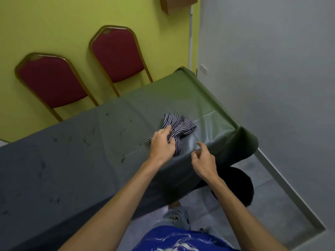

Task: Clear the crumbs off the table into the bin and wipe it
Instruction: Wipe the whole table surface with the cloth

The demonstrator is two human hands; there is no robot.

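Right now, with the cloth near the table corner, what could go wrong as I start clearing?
1. The crumbs lie left of the striped cloth, while the dark bin sits below the near edge by the right hand; a long sweep may spill them onto the floor.
2. The table cover is creased beside the cloth; dragging could bunch it.

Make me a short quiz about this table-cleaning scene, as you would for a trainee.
1. True or false: the right hand holds the striped cloth.
2. Where do the dark crumbs lie? A) on the table, left of the cloth; B) on the chair seats; C) on top of the cloth.
3. Fill in: the two chairs behind the table have ___ padding.

Key: 1 false, the left hand grips the cloth and the right hand holds nothing; 2 A; 3 red.
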